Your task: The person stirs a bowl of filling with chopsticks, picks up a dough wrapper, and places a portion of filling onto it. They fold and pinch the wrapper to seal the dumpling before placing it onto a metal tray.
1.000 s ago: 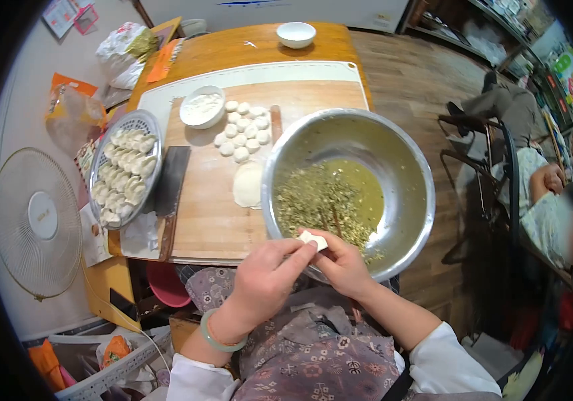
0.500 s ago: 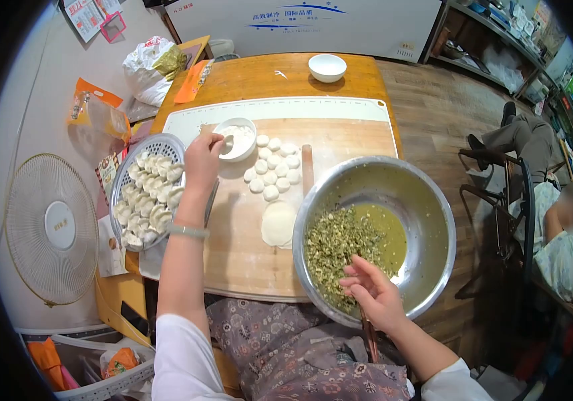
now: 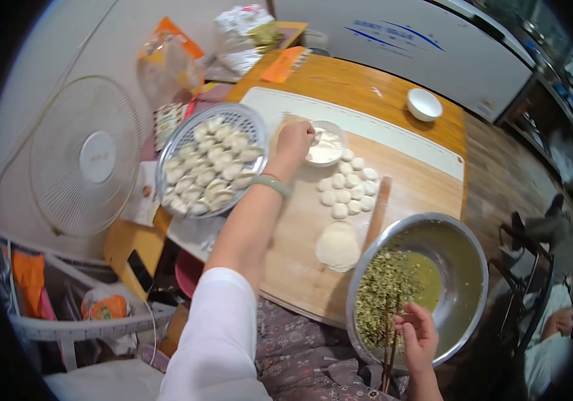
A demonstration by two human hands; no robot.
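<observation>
My left hand (image 3: 292,146) pinches a small pale dumpling (image 3: 316,138), partly hidden by the fingers, at the edge of a white bowl of flour (image 3: 327,150). My right hand (image 3: 419,336) has its fingers loosely curved and apart, right beside a pair of dark chopsticks (image 3: 387,357). These lean in a large metal bowl (image 3: 463,321) holding chopped green filling (image 3: 383,287) with liquid at one side. A flat, round dough wrapper (image 3: 338,246) lies on the wooden board (image 3: 300,267). Several small dough pieces (image 3: 347,186) sit near the rolling pin (image 3: 378,212).
Left of the board, a perforated metal tray (image 3: 166,170) holds rows of folded dumplings. At the far edge of the table stands a white bowl (image 3: 424,105). A fan (image 3: 97,157) is at the left, and a person (image 3: 550,321) sits at the right.
My view has turned left and tilted, so the table appears shifted right. My left hand stays by the flour bowl. The right hand's fingers have come up beside the chopsticks.
</observation>
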